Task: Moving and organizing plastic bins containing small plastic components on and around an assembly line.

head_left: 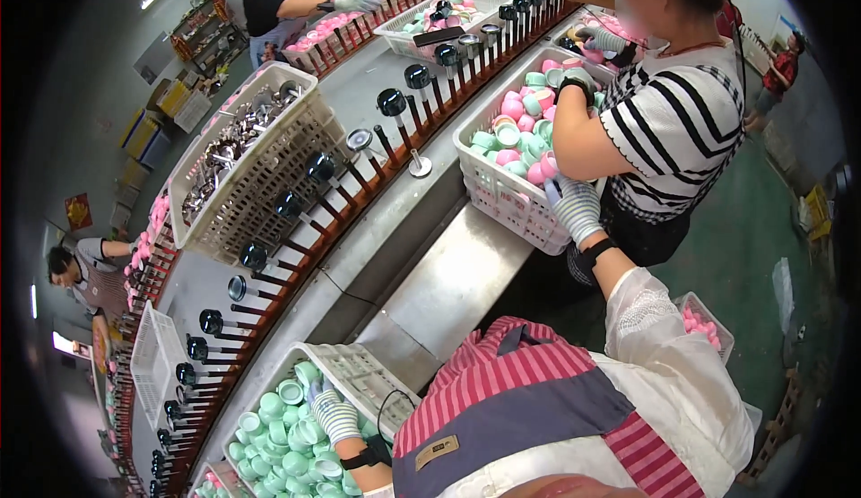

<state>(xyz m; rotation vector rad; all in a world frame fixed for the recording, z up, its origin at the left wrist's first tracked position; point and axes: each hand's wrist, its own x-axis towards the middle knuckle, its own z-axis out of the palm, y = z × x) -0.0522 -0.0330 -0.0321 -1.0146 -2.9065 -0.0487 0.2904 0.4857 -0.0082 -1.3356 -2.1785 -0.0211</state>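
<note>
My left hand [335, 415], in a striped knit glove with a black wrist strap, reaches in among mint-green round caps [285, 433] in a white crate [354, 377] at the lower left. Its fingers are stretched out, and their tips are partly lost among the caps. My right hand [574, 209], gloved the same way, lies at the near right corner of another white crate [502, 195]. Its fingers stretch over the rim, beside the pink and mint-green caps [525, 130] inside. No held thing shows in either hand.
A curved conveyor carries upright posts, several topped with glossy dark round parts [391, 102]. On the grey table stand a crate of metal parts [260, 175], a low white basket [154, 363] and a dark phone [439, 36]. A co-worker [664, 112] in stripes stands close on the right.
</note>
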